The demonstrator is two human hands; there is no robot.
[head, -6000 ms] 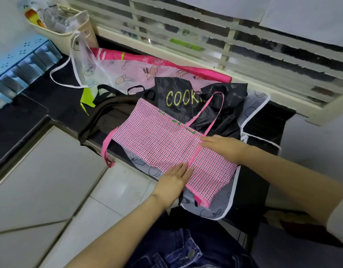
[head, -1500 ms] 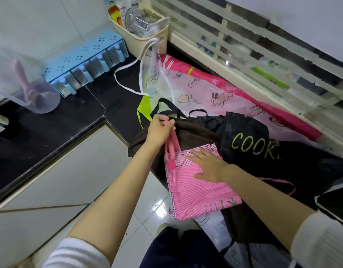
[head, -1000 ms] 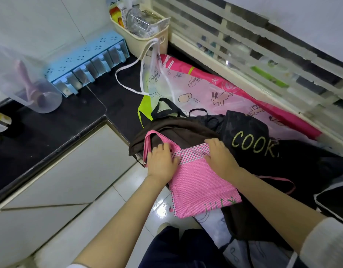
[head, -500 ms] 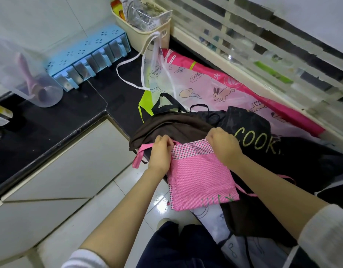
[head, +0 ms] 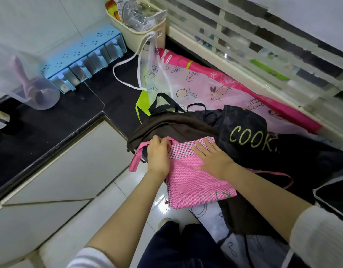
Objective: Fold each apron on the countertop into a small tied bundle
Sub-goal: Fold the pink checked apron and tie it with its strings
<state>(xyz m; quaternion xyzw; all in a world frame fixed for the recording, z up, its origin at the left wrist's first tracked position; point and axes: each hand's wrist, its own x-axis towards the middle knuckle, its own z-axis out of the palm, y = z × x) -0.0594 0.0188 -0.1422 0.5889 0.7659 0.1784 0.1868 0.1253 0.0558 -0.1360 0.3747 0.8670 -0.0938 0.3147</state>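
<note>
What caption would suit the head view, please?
Left hand and right hand rest on a folded pink checked cloth apron atop other aprons.

Premises: domestic kitchen. A black stone bench (head: pixel 56 120) runs along a white tiled wall (head: pixel 41 18) and turns a corner, with plain white cupboard fronts (head: pixel 60 171) beneath and glossy floor tiles (head: pixel 128 200) below. On the bench: a blue spice rack (head: pixel 83 60) with clear drawers, a clear plastic jug (head: pixel 4 74) holding a pink scoop (head: pixel 24 80), and a cream basket (head: pixel 147 35) of packets. A slatted window (head: pixel 263 45) stands behind. One black apron (head: pixel 250 120) on the bench reads COOK.
</note>
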